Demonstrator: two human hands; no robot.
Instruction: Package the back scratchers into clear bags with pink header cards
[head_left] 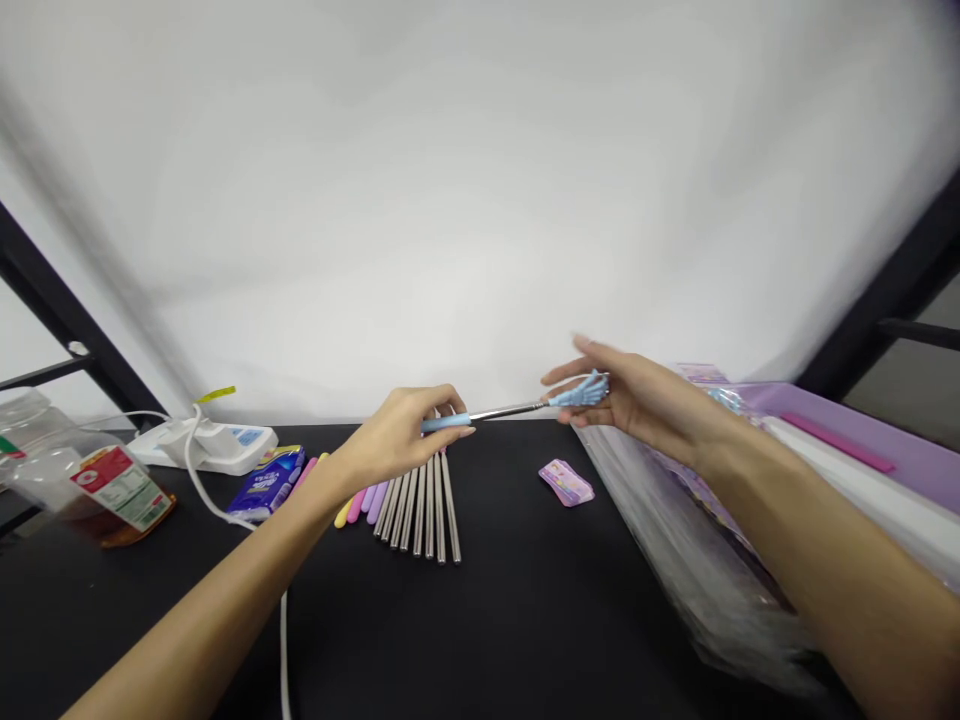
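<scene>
The left hand (401, 435) closes around the pale blue handle of a back scratcher (510, 410), fingers and thumb wrapped firmly, and holds it level above the desk (487, 620). The steel shaft runs across toward the right hand (637, 395), whose fingers stay loosely parted around the blue claw at the far end. The claw sits against those fingers, but the view doesn't show whether they are pinching it.

Below the left hand, several steel rods (420, 510) lie fanned on the desk, their pastel handles (356, 505) gathered toward the far side. So one piece is up in the hands, while the others lie on the desk. Near them are a blue packet (266, 483) and a pink card pack (566, 483).

Farther left stand a white power strip (202, 445) and a labelled plastic jar (97, 490). Under the right forearm lies clear plastic wrap (697, 540), beside a purple tray (825, 420).
</scene>
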